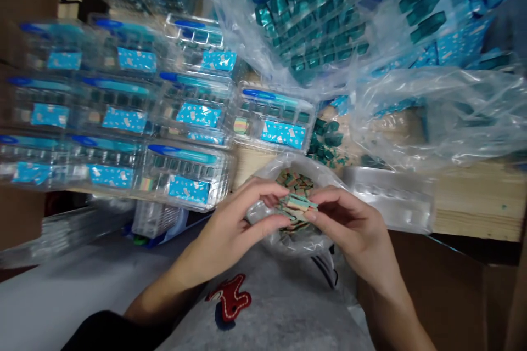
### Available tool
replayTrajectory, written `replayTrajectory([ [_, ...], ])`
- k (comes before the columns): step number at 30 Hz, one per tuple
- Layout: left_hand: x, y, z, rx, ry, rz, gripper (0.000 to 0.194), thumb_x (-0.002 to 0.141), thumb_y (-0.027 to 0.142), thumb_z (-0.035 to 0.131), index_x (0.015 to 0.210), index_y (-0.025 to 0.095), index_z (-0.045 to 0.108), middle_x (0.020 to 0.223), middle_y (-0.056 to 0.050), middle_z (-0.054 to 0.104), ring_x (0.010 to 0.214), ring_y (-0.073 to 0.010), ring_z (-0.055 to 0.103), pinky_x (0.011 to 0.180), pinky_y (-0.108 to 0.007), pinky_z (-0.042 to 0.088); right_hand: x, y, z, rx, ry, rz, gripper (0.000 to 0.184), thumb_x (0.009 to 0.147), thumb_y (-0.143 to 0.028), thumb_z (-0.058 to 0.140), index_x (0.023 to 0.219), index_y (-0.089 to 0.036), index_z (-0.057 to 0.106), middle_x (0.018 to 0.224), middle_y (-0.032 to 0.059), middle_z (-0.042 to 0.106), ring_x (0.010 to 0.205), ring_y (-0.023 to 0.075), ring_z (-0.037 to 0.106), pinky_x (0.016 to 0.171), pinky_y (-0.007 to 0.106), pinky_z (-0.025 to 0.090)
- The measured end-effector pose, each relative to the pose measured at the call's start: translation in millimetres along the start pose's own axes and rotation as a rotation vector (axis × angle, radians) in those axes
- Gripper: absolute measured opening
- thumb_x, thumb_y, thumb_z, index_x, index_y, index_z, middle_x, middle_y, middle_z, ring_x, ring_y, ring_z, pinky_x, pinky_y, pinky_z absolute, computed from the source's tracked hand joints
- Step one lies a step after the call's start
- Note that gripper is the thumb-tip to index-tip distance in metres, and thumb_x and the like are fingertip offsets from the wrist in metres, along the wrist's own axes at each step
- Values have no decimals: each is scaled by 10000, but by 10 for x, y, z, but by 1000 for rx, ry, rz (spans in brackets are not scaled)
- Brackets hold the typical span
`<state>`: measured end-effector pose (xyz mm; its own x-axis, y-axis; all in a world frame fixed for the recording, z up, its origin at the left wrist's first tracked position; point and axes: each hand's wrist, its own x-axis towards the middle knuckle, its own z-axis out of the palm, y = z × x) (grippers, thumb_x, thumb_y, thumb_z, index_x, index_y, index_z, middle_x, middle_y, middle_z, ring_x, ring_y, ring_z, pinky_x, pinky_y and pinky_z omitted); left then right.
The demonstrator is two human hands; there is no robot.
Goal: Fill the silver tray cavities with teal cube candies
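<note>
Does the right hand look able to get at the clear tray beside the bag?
Probably yes: the right hand sits right by the clear tray, nothing between them, though it's pinching striped pieces.

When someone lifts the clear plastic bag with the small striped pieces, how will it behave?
The thin plastic bag will probably be floppy, since it creases and sags around its contents. The small striped pieces lie loose in a heap, so they will likely shift and may spill from its open top.

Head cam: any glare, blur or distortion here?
Head view: glare streaks the clear plastic bag; the plastic boxes look soft and lean from wide-angle distortion toward the upper left; the left hand and right hand, pinching the striped pieces, look fairly sharp.
</note>
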<state>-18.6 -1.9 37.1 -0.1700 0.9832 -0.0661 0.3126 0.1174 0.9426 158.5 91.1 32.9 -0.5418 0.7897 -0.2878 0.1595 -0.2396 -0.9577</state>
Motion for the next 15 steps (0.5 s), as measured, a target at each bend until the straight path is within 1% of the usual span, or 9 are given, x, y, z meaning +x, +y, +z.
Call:
replayTrajectory([
  [2,0,18,69,-58,28,8,214,900,254,662,1110,258,620,985,-18,689,882,-158,673,777,-272,576,-30,-19,51,80,31,7,77,762,-207,769,789,-239,704,816,-5,744,752,152,708,649,256,596],
  [4,2,30,119,-85,77,8,176,901,211,657,1069,253,628,979,-7,694,872,-146,681,783,-263,582,-57,-34,81,145,35,21,78,769,-195,763,791,-240,704,893,5,765,832,160,723,709,266,605],
  [5,5,34,136,-90,98,7,165,899,187,655,1049,251,630,966,2,694,862,-136,683,775,-251,583,-70,-38,90,174,35,32,84,771,-186,760,797,-242,704,913,4,771,842,155,727,723,262,605],
  [8,18,39,167,-80,147,46,162,890,149,659,1013,252,636,913,20,684,835,-120,674,744,-228,574,-99,-34,108,221,55,51,154,767,-158,755,867,-267,711,854,-29,772,759,122,724,678,221,595],
  [11,28,44,171,18,143,130,133,900,138,645,979,243,664,917,8,674,893,-128,657,784,-241,564,-114,-19,122,213,57,46,240,767,-146,751,952,-297,727,884,-42,778,773,124,730,676,226,606],
  [13,25,55,154,96,116,160,143,907,134,634,991,238,685,954,-2,662,920,-125,652,798,-234,564,-121,-7,125,205,69,46,228,781,-153,737,957,-298,737,939,-34,785,818,143,740,705,256,622],
  [15,14,72,125,141,82,169,189,912,144,629,1059,248,689,996,-11,654,926,-124,655,788,-228,571,-124,7,121,196,108,51,196,788,-169,731,946,-283,742,933,-21,788,825,161,744,721,287,630],
])
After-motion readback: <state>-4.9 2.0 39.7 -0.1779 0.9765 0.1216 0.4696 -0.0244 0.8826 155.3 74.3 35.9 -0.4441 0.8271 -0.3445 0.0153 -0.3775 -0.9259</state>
